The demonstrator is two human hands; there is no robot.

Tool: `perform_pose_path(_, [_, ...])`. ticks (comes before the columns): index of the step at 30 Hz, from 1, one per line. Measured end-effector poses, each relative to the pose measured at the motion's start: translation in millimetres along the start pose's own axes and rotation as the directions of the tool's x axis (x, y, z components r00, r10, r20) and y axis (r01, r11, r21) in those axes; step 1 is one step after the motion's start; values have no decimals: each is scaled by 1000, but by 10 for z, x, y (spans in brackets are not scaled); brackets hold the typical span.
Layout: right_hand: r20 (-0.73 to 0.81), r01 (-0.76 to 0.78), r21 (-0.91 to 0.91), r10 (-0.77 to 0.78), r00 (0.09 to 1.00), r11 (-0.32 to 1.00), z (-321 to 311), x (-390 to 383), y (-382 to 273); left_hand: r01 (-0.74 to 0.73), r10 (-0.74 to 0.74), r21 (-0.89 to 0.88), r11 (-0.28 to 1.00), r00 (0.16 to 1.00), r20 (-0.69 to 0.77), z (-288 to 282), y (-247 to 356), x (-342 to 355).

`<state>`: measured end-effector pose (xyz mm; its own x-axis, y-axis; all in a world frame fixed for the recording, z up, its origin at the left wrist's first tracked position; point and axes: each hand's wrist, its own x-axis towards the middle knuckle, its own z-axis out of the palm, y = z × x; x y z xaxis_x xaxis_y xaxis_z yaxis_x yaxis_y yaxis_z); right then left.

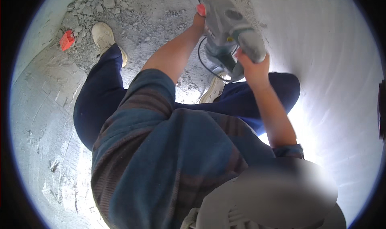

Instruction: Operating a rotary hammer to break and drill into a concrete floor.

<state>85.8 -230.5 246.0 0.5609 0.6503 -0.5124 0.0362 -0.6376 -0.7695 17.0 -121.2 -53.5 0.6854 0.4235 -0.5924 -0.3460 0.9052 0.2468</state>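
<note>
A dusty grey-green rotary hammer (pixel 225 18) is held up in front of me, its narrow front end pointing to the far left and cut off by the upper edge of the view. My left hand (pixel 199 20) is closed at the tool's left side near the front; most of its fingers are hidden behind the body. At the rear, my right hand (pixel 256 69) wraps round the handle below the rounded grey back end. A dark cable (pixel 200 56) loops beside the tool's lower housing. The tool's tip is out of sight.
Broken rubble (pixel 108 2) and dust cover the floor at the far left. A small red box-like object (pixel 67 40) lies beside my left shoe (pixel 103 35). A pale wall (pixel 321 48) rises close on my right, another wall (pixel 38 40) on the left. My bent knees flank the tool.
</note>
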Motion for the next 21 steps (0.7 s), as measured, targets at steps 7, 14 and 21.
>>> perform_pose_path(7, [-27,-110,401,132,991,909,-83,-205,504,-189,269,979,-77,941,203,-500,-47,-70])
perform_pose_path(14, [-4,32,259,-32,999,965,-838,35,-496,-58,70,246,968,997,-41,589,-465,-201])
perform_pose_path(21, [35,-103,51,101,994,993,-957,72,-1273,15,144,644,765,971,-193,1291,-312,-627])
